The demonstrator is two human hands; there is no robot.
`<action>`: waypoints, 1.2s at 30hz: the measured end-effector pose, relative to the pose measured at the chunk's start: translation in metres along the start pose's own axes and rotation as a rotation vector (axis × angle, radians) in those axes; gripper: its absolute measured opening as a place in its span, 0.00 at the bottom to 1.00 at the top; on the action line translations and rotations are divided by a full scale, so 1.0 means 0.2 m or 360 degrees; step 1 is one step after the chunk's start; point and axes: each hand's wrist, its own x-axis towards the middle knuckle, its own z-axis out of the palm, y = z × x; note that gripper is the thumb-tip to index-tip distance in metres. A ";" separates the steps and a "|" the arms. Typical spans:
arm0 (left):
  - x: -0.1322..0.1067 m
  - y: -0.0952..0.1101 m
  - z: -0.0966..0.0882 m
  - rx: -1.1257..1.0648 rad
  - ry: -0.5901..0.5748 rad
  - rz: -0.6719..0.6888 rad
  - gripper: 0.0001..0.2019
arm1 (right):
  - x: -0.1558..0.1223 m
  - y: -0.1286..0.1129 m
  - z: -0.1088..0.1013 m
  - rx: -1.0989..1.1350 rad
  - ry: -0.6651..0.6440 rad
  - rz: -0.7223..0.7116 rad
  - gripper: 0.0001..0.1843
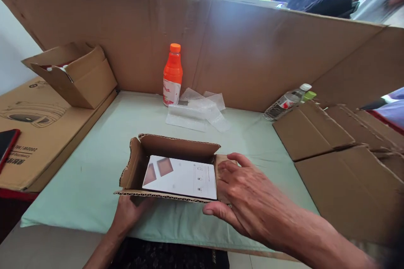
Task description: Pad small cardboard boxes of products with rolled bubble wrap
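A small open cardboard box point(164, 147) sits on the pale green table cover near the front edge. Inside it lies a white leaflet point(183, 176) with two brown squares printed on it. My right hand point(243, 195) rests against the box's right side, fingers stretched over the right flap and thumb along the front edge. My left hand point(128, 214) is under the front left corner of the box, its fingers hidden by the cardboard.
An orange bottle point(172, 75) stands at the back by clear plastic wrapping point(197, 111). A clear bottle point(287, 101) lies at the right beside flattened cardboard point(344, 164). An open box point(75, 73) sits on a large carton point(38, 130) at left. A cardboard wall point(252, 50) closes the back.
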 end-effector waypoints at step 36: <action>-0.12 -0.11 0.01 -0.0099 0.0317 -0.0379 0.30 | -0.25 0.07 0.59 0.1030 0.0811 0.0788 0.16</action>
